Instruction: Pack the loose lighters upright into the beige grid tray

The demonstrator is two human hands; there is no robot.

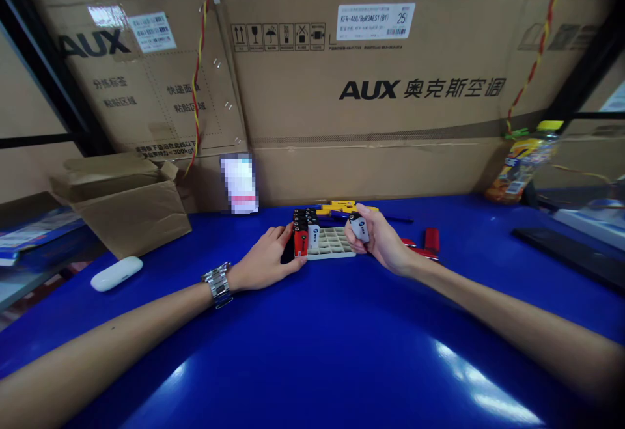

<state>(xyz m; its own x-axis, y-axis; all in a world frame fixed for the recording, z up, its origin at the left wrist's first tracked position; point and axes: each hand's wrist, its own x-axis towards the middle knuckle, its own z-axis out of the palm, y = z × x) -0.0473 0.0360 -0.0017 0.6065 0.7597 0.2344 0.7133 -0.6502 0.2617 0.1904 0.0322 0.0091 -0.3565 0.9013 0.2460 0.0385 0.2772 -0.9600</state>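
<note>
A pale grid tray (332, 247) lies on the blue table, its left columns filled with upright lighters. The front red lighter (301, 241) and a white lighter (313, 237) have black tops. My left hand (266, 256) grips the tray's left end, thumb along the front corner and fingers at the side. Above the tray's right end, my right hand (378, 237) is closed around a white lighter (360, 228) with a black top and blue logo, held tilted. The right fingers partly cover the tray's right edge.
Behind the tray lie yellow lighters (344, 206) and a blue pen-like item (403, 218). Red items (432, 240) sit right of my right hand. A phone (240, 183), open carton (131, 211), white case (117, 274), drink bottle (525, 165) and black flat object (571, 256) stand around.
</note>
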